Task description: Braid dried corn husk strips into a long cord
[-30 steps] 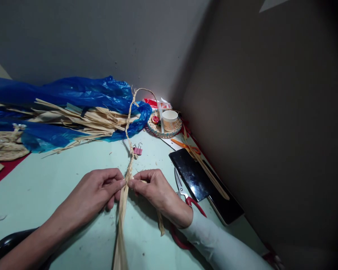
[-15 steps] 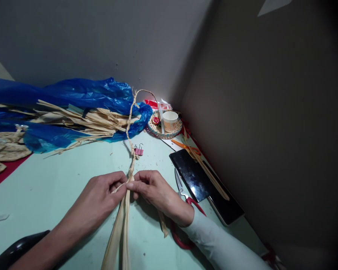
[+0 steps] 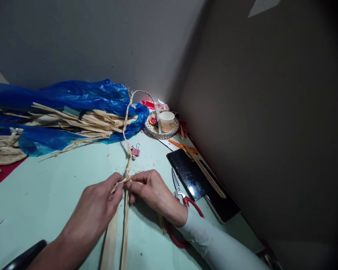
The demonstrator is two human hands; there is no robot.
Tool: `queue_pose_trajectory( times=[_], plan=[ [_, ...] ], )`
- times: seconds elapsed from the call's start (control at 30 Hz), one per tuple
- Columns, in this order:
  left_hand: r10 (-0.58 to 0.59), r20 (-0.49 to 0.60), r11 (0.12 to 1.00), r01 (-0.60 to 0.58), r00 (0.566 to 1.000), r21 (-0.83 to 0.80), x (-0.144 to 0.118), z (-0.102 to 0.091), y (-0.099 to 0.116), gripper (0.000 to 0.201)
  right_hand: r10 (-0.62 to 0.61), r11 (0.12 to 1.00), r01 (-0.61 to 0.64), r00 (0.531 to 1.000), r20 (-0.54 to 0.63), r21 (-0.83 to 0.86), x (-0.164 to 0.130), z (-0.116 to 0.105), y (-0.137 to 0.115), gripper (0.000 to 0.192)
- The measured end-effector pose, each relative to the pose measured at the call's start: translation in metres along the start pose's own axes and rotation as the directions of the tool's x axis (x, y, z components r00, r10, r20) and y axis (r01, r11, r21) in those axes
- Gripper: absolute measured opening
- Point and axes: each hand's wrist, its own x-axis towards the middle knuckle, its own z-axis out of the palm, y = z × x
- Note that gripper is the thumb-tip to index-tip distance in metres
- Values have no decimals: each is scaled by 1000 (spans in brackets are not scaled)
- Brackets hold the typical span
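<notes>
A thin braid of dried, straw-coloured leaf strips (image 3: pixel 125 133) runs from the back of the table toward me. My left hand (image 3: pixel 104 198) pinches a strip at the braid's near end, its fingers closed. Close beside it, my right hand (image 3: pixel 150 191) grips strips at the same spot between thumb and forefinger. Loose flat strips (image 3: pixel 124 228) hang from there toward my body, and a short tail shows under my right wrist. Just beyond my hands, a pink binder clip (image 3: pixel 135 152) lies beside the braid.
Red-handled scissors (image 3: pixel 183 198) and a dark phone or tablet (image 3: pixel 188 174) lie right, with orange scissors (image 3: pixel 183 145) behind. A woven tray (image 3: pixel 149 131) holds a paper cup (image 3: pixel 166 120). A blue plastic bag (image 3: pixel 95 90) with dried leaves (image 3: pixel 92 122) spreads along the back left.
My hands have drawn slightly apart, and a strip now crosses over the braid's end between them. The hanging strips have spread apart. The whole view has shifted a little.
</notes>
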Motion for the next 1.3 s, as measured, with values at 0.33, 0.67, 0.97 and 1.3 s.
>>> queue_pose_trajectory(
  times=[0.33, 0.67, 0.97, 1.3],
  plan=[
    [427, -211, 861, -323, 879, 394, -14, 8, -1, 46, 89, 986, -101, 992, 94, 136, 0, 0, -5, 28],
    [-123, 2, 935, 117, 992, -335, -9, -1, 0, 38, 49, 999, -48, 998, -36, 15, 1, 6, -5, 28],
    [-266, 337, 571, 429, 903, -700, 9, -7, -15, 14, 32, 989, -39, 998, -46, -145, 0, 4, -7, 30],
    [-248, 438, 502, 501, 864, -705, 14, -16, -18, 9, 22, 977, -33, 998, -55, -210, 0, 4, -12, 31]
  ],
)
